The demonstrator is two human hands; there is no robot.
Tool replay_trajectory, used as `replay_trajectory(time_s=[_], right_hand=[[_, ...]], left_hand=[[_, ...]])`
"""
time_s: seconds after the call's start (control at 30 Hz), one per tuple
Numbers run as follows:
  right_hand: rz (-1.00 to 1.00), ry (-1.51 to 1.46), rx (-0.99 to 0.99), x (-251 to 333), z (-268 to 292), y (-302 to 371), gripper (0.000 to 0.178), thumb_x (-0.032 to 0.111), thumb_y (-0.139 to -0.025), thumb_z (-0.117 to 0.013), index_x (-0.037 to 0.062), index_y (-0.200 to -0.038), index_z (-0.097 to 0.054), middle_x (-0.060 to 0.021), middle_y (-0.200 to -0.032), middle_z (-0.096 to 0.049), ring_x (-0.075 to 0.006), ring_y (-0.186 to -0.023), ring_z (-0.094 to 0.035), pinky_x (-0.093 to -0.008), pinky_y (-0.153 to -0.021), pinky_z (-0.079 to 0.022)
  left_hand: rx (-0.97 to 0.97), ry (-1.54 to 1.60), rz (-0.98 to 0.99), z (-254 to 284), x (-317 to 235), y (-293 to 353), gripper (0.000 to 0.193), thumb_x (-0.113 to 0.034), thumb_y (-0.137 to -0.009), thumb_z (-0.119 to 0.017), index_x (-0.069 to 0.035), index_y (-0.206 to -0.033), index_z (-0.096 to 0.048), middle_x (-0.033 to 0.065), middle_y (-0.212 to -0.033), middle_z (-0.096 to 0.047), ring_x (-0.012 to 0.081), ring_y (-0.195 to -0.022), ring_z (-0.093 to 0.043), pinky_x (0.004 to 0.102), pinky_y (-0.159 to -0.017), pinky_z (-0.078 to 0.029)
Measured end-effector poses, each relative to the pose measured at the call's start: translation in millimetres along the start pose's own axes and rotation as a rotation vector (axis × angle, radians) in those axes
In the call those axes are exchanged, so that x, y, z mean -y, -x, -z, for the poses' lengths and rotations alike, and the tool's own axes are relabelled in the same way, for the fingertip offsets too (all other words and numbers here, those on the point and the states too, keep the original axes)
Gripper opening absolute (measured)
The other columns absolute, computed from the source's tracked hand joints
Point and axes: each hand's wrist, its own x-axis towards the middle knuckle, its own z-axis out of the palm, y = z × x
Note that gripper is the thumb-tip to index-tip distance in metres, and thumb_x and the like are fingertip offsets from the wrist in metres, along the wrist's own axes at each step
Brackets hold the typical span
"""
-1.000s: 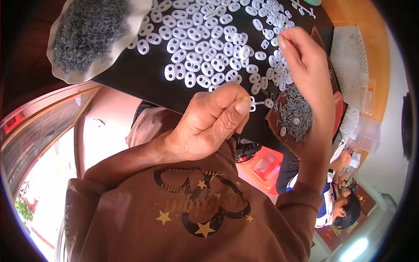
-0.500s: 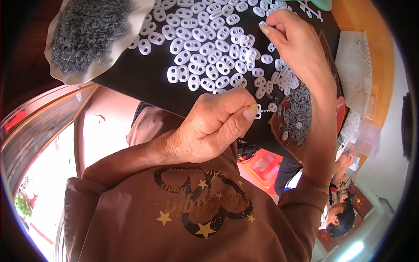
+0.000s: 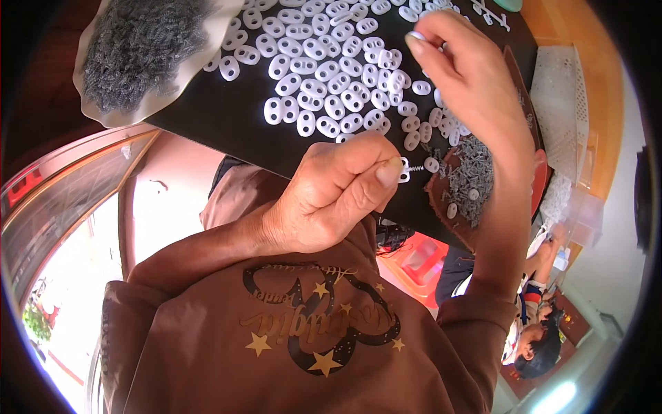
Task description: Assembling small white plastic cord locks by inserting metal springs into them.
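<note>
My left hand (image 3: 338, 196) is closed in front of my chest, its thumb pressed against the bent index finger. From this pinch a white plastic cord-lock piece (image 3: 405, 170) sticks out to the right, with a thin coil spring (image 3: 416, 168) on its end; the rest is hidden by the fingers. My right hand (image 3: 465, 65) is over the far right of the table. Its thumb and index finger come together at the tips, where something small and whitish shows; I cannot make it out. Many white oval two-hole cord-lock bodies (image 3: 334, 105) lie spread beneath and left of it.
A pale wavy-rimmed tray (image 3: 181, 86) heaped with grey springs stands at the far left. Grey small parts (image 3: 476, 176) lie piled beside my right forearm. The black table (image 3: 221, 131) ends near my left hand. A red plastic stool (image 3: 417, 265) and another person (image 3: 541, 345) are at right.
My right hand has shifted slightly up and left, its wrist turning a little. My left hand stays almost in place with the white piece and spring. The other person has moved slightly.
</note>
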Motion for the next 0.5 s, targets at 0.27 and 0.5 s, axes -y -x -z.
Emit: replay_trajectory(time_s=[0.27,0.5], right_hand=[[-0.191,-0.546,0.081,37.4,-1.1,68.2,0.013,-0.001,-0.091,-0.060,-0.0016,-0.103,-0.059,0.0015,-0.084,-0.057,-0.0034,-0.075,-0.051,-0.0173,-0.066,-0.041],[0.057,-0.557,0.018,40.4,-14.9,87.9,0.023,-0.003,-0.088,-0.061,-0.0037,-0.110,-0.057,-0.0100,-0.091,-0.061,-0.0175,-0.079,-0.061,-0.0266,-0.068,-0.049]], left_hand=[[-0.027,0.147,0.173,2.6,-8.5,9.0,0.028,-0.028,-0.104,-0.042,-0.003,-0.103,-0.054,0.0041,-0.075,-0.056,0.0092,-0.066,-0.049,0.0242,-0.062,-0.042],[-0.075,0.349,0.166,-0.3,-5.9,4.9,0.027,-0.026,-0.103,-0.041,-0.002,-0.096,-0.052,0.0078,-0.073,-0.056,0.0122,-0.063,-0.048,0.0254,-0.059,-0.040]])
